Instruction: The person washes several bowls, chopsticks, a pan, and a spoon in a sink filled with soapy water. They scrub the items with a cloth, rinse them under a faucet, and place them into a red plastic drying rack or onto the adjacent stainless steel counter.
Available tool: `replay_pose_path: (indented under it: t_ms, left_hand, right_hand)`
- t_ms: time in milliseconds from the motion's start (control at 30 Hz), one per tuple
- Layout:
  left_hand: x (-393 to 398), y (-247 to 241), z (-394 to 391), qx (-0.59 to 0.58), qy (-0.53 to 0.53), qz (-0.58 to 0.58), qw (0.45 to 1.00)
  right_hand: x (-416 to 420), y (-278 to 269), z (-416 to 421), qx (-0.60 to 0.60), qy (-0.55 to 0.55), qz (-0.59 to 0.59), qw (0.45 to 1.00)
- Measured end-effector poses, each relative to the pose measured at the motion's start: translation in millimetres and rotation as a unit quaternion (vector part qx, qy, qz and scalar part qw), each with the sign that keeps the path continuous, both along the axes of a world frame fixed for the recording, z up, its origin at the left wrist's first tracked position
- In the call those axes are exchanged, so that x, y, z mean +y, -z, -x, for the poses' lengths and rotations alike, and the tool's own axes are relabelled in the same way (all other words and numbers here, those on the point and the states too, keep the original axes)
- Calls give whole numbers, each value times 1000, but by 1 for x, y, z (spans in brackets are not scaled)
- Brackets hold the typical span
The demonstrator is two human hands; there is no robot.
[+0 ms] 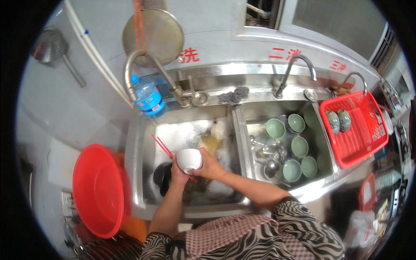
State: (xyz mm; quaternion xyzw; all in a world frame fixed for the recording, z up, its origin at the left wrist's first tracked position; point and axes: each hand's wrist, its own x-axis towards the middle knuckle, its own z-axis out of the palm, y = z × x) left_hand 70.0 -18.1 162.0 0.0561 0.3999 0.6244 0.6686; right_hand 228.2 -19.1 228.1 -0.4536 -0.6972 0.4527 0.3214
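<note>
Over the left sink basin [150, 152], a small white bowl [189, 160] is tilted between my two hands. My right hand [209, 165] grips its right side. My left hand [179, 174] touches the bowl's left side and holds a pair of red chopsticks [161, 145], which poke out past the thumb. White suds [172, 130] float on the water below, around a yellowish patch [211, 141]. A black pot or bowl [162, 177] sits partly in the suds, left of my left hand; my forearm hides some of it.
In the right basin [260, 118] lie several pale green bowls [275, 128] and metal spoons [268, 151]. A red basket [352, 143] stands farther right, a red tub [99, 191] at left. Behind rise a gooseneck faucet [162, 70], a blue-labelled bottle [149, 97] and a dark scrubber [234, 96].
</note>
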Motion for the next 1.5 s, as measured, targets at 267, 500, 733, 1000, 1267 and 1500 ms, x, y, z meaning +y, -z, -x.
replay_pose_path:
  t_ms: [267,500,733,1000,1267,1500]
  left_hand:
    - [13,66,19,75,170,20,982]
    - [26,119,28,105,441,149,879]
    - [19,23,-13,688,384,24,615]
    - [46,-8,52,722,365,27,588]
    - [110,-69,82,813,427,48,394]
    - [136,61,63,888,252,44,383]
  right_hand:
    - [1,25,-17,-176,-97,-244,949]
    - [39,46,-39,-201,-240,-160,936]
    - [89,126,-21,-329,126,68,933]
    - [126,144,-25,-264,300,13,916]
    - [134,166,-12,-501,13,-204,841]
    - [121,191,-1,-503,-1,-17,864]
